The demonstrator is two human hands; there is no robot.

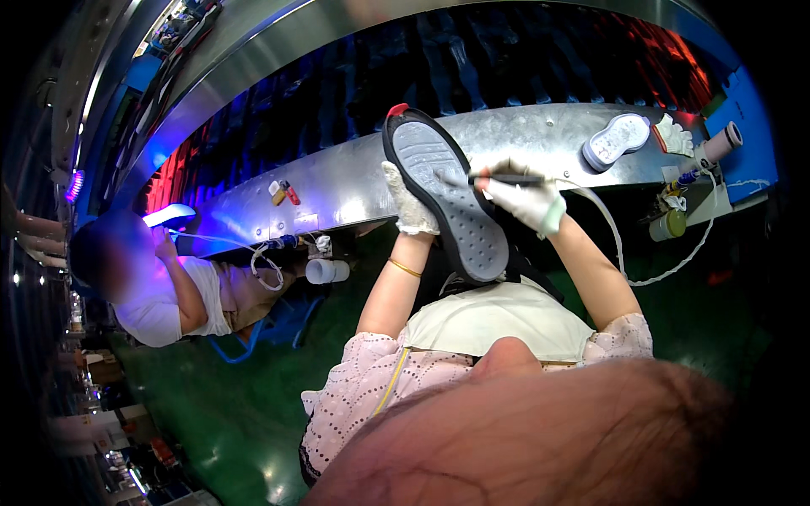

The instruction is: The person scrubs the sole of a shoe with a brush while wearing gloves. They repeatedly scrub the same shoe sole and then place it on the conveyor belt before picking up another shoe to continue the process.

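My left hand, in a white glove, grips the left edge of a shoe sole and holds it tilted up before me. The sole has a grey inner face with small dimples, a black rim and a red tip. My right hand, gloved with bare fingertips, is closed round a dark-handled brush. Its bristles appear to touch the sole's inner face near the middle. A white hose leads away from the handle's rear end.
A steel ledge runs ahead, below dark hanging strips lit red at both ends. On it lie another sole, a white glove and small red and yellow items. A lidded pot hangs at right. At left sits a co-worker.
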